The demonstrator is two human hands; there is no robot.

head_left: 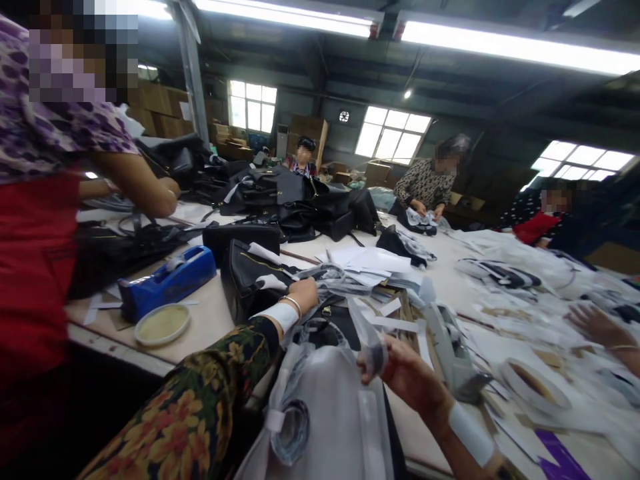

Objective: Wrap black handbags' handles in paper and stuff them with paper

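My left hand [303, 297] is closed on a plastic-wrapped bag handle [330, 275] near a black handbag [250, 270]. With fingers curled, my right hand [407, 367] grips a plastic-wrapped strap [367, 330]. Directly in front of me is a bag under a whitish plastic sheet [330, 400]. A coiled, plastic-wrapped strap [291, 430] lies on that sheet. Between my hands shows part of a black bag with a small gold clasp [327, 311]. My right fingertips are partly hidden by the strap.
A blue tape dispenser [170, 280] and round lid [163, 325] stand left; a grey tape dispenser [453, 353] and tape roll [535, 385] lie right. Black bags [295, 200] are heaped behind. A co-worker stands close left; another person's hand [600, 327] reaches in at right.
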